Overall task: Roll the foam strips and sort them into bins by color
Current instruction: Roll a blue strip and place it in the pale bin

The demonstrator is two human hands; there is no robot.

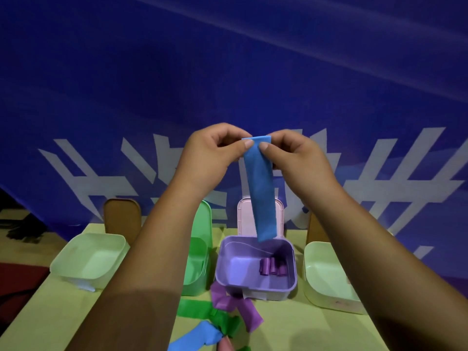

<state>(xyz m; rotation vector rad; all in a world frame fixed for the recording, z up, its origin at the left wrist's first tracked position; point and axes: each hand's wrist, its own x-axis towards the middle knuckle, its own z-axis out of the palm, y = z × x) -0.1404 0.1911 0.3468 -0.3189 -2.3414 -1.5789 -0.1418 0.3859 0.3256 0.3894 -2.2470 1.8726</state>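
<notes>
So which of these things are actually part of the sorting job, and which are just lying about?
In the job: blue strip, pinched by left hand and right hand; purple bin holding purple rolls; green bin; left pale bin; right pale bin; loose strips on the table.
Just there: blue banner behind; upright lids.

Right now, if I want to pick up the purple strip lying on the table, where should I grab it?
Probably pinch the purple strip by its loose lower end, coming from above on the right. That end sticks out over bare table, while its other end bunches against the purple bin and the green strips.
</notes>
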